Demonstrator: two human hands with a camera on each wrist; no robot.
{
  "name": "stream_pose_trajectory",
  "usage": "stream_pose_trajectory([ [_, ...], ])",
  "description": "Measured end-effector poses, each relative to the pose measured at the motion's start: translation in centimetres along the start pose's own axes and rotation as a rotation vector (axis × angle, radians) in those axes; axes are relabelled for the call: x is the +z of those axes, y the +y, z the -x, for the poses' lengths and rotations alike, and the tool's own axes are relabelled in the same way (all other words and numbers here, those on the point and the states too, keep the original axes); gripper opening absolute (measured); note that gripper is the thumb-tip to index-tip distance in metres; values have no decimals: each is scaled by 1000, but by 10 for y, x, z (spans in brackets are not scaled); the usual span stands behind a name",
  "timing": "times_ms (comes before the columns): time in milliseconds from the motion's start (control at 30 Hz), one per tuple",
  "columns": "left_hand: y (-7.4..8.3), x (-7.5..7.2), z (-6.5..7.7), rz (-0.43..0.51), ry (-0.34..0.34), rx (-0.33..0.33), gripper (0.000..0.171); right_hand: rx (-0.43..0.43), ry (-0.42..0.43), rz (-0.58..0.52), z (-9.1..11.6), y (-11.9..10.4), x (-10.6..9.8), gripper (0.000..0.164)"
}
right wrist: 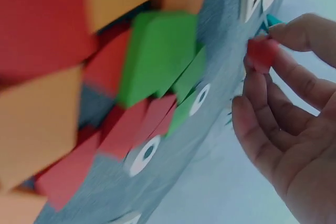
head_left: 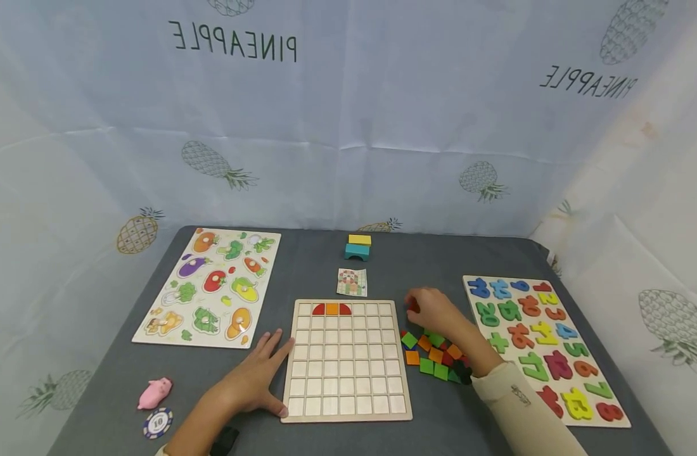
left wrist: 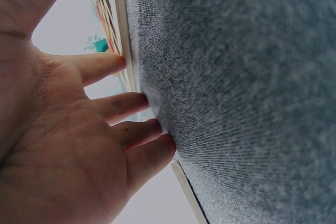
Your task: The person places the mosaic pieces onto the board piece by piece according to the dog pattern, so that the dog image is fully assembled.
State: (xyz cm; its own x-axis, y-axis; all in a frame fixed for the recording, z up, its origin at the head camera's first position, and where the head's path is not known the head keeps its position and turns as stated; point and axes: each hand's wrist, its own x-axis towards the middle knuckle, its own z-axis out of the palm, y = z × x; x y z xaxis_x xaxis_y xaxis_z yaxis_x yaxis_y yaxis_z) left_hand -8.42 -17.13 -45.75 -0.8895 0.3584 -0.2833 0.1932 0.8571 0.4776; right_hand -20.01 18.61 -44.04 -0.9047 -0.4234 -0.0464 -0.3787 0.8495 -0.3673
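A wooden grid board lies in the middle of the table. In its top row an orange square tile sits between two red tiles with a rounded corner. My left hand is spread at the board's left side, its thumb and index finger touching the edge. To the right of the board, my right hand pinches a small red tile between thumb and fingers. That hand is above the near surface, beyond a loose pile of red, orange and green tiles.
Behind the board lies a small picture card, then a teal block and a yellow block. A vegetable puzzle is at the left, a number puzzle at the right. A pink pig and a poker chip are front left.
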Motion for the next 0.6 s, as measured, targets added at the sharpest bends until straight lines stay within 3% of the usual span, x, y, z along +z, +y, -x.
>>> stream_pose_trajectory([
  [267,-1,1,1,1,-8,-13,120,-73,-38,-117,-19,-31,8,10],
  [467,0,0,0,-3,5,-6,120,-74,-85,-193,-39,-62,17,21],
  [600,1,-1,0,-4,6,-10,120,-160,-104,-173,-51,-88,24,17],
])
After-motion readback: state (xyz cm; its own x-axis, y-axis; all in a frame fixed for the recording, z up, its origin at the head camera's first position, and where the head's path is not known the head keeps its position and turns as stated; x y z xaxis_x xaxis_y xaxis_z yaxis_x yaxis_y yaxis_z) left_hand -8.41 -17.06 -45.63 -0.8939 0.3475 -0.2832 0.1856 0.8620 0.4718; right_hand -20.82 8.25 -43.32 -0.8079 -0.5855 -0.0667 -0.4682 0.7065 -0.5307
